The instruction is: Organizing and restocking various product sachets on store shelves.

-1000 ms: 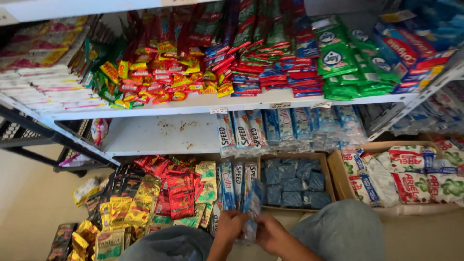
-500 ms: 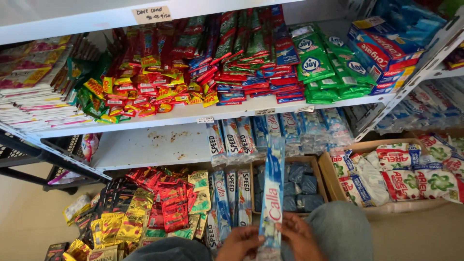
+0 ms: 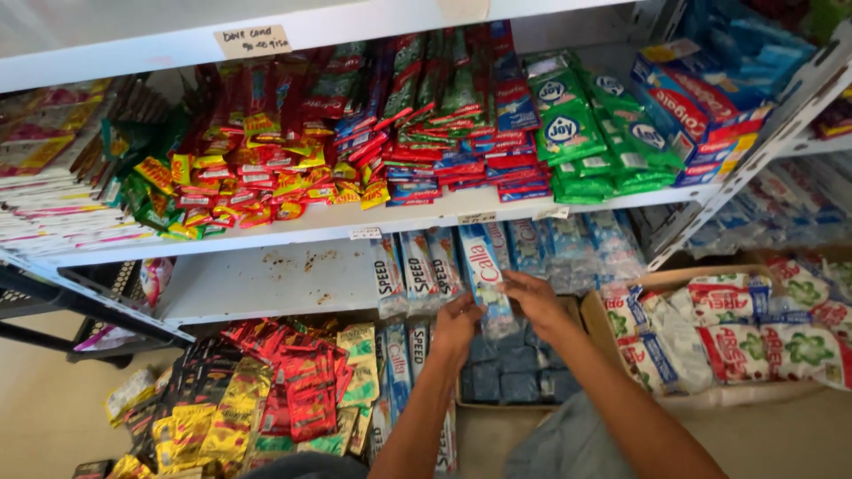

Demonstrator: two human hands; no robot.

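- Nearest to me, the person's knees are poking in at the bottom edge, and shiny red and gold snack packets [image 3: 266, 399] are hanging in strips along the front of the lowest shelf.
- A cardboard box of dark blue packets [image 3: 510, 381] is sitting on the floor right under the arms.
- The left hand [image 3: 457, 324] is curling its fingers around the bottom end of a long blue and white sachet strip [image 3: 486, 270]. It is pinching it.
- The right hand [image 3: 537, 300] is closing over the right side of the same strip, fingers bent and pressed on it.
- The strip is hanging at the front edge of the middle shelf [image 3: 266, 284], just beside other blue strips [image 3: 417, 266] on its left.
- The left part of that shelf is showing bare white board with some crumbs.
- To the right, a box of white, red and green bags [image 3: 754, 328] is resting low down.
- Farther up, red packs [image 3: 293, 133], green pouches [image 3: 577, 133] and blue boxes [image 3: 701, 98] are crowding the top shelf.
- I think the strip could slip off the shelf edge, because it is thin and floppy and only the hands are keeping it there.
- It could also tear between sachets if the two hands pull apart.
- An elbow could bump the hanging snack strips and knock them down.
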